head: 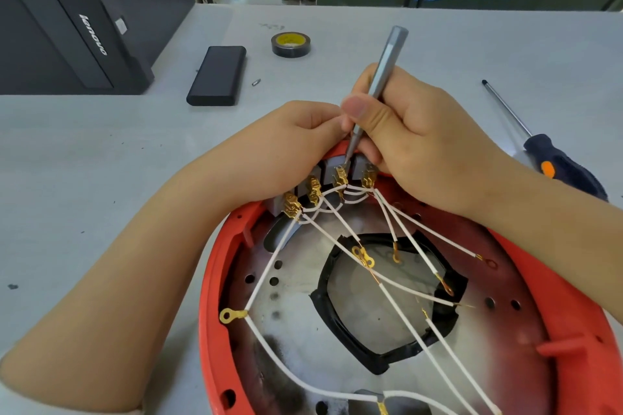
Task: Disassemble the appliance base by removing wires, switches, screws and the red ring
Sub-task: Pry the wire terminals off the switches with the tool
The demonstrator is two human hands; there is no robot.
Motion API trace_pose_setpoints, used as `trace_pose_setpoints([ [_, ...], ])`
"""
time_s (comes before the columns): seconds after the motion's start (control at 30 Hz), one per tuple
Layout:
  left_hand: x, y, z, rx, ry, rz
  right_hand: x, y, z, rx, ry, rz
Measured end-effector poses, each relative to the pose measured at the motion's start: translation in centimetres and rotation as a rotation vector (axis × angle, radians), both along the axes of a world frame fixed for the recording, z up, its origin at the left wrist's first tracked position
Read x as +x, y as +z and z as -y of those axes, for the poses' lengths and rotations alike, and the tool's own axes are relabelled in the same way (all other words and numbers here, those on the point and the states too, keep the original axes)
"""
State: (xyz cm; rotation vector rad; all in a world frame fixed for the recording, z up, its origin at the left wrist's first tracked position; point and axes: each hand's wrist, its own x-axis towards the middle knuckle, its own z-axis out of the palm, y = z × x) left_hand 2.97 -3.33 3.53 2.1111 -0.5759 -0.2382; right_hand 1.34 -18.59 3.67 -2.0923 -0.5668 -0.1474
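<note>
Legibly, "lenovo" on black case (67, 20) (sideways).

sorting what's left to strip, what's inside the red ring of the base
Inside the red ring sits a metal plate with holes and a black-edged opening, crossed by white wires running to brass terminals on grey switches. Both hands cover the switches' far side.

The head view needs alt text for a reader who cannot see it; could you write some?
The right hand holds a slim grey screwdriver on a brass terminal at the red appliance base, while the left hand steadies the switches.
</note>
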Motion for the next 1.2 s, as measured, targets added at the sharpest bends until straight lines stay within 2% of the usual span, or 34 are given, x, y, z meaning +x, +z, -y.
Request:
trace_pose_setpoints([
  [0.13, 0.0, 0.0, 0.2, -0.013, -0.007, 0.007, -0.1, 0.0, 0.2, -0.024, 0.011, 0.027],
  [0.47, 0.2, -0.1, 0.3, 0.002, 0.039, -0.046, 1.2, 0.8, -0.6, -0.058, -0.032, -0.119],
  [0.67, 0.5, -0.4, 0.3, 0.008, 0.068, -0.042, 1.5, 0.5, -0.8, -0.090, -0.080, -0.096],
  [0.9, 0.2, 0.0, 0.2, 0.006, 0.053, -0.067, 0.2, 0.1, 0.0, 0.092, -0.018, -0.084],
  [1.2, -0.1, 0.1, 0.3, -0.073, 0.029, -0.079, 0.9, 0.8, -0.5, -0.040, -0.009, -0.149],
])
